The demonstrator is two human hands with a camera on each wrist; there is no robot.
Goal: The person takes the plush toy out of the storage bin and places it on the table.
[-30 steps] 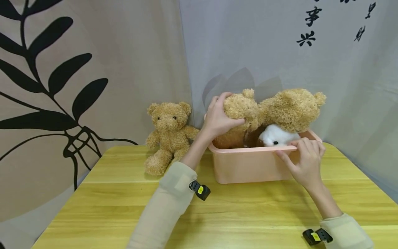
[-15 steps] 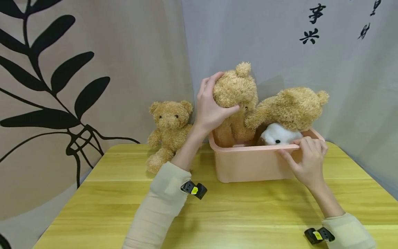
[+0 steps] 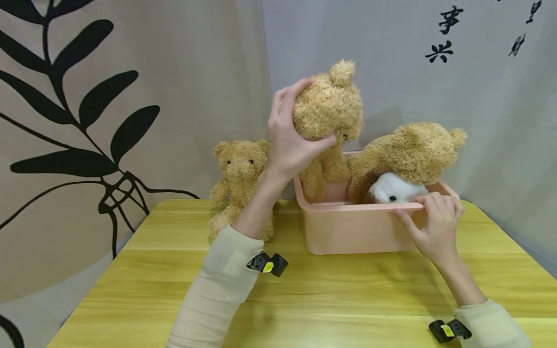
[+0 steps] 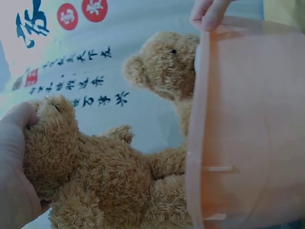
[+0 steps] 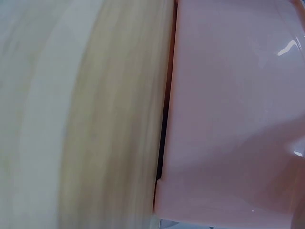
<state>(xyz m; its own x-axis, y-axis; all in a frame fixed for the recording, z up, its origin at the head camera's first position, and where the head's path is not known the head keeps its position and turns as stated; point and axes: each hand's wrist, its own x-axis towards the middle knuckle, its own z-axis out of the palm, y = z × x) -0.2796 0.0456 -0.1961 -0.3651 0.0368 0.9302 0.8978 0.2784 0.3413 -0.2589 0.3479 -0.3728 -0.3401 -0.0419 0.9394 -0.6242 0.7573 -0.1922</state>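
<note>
My left hand (image 3: 289, 130) grips the head of a curly tan teddy bear (image 3: 328, 106), thumb on one side and fingers round the other. That bear is upright, its lower part still inside the pink bin (image 3: 357, 232); the left wrist view shows its body (image 4: 109, 176) against the bin's rim. With my right hand (image 3: 435, 227) I pinch the bin's front rim, thumb outside. A second teddy bear (image 3: 413, 150) leans sideways in the bin's right half. Under it lies a white plush toy (image 3: 396, 188) with a black eye, mostly hidden by the wall.
Left of the bin, another tan teddy bear (image 3: 239, 179) sits on the wooden table (image 3: 339, 299), partly covered by my left forearm. A printed cloth (image 3: 209, 72) hangs behind the table. In the right wrist view the bin's side wall (image 5: 233, 114) fills the right half.
My left hand has risen and moved slightly left, lifting the gripped teddy bear higher out of the bin. My right hand stays on the rim. The whole head view has shifted slightly.
</note>
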